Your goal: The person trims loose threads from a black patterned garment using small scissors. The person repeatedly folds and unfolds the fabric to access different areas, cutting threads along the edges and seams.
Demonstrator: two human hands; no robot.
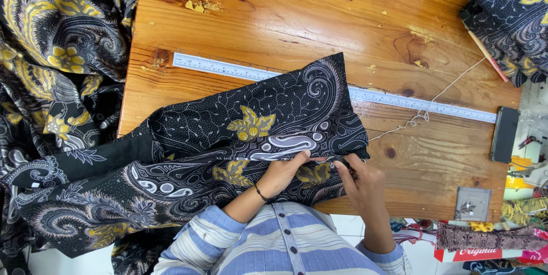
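Observation:
A black patterned cloth (257, 126) with white swirls and yellow flowers lies across the near half of a wooden table (297, 18). My left hand (281, 173) presses down on the cloth near its front edge, fingers pointing right. My right hand (361, 182) pinches the cloth's near right edge, close to the left fingertips. A thin dark band circles my left wrist. My striped blue and white sleeves show at the bottom.
A long metal ruler (422, 105) lies across the table behind the cloth, partly under it. A white thread (425, 110) trails over it. More patterned cloth hangs at left (51, 52) and top right (514, 12). A black block (504, 134), a pencil (487, 55) and a small metal tray (472, 203) sit at right.

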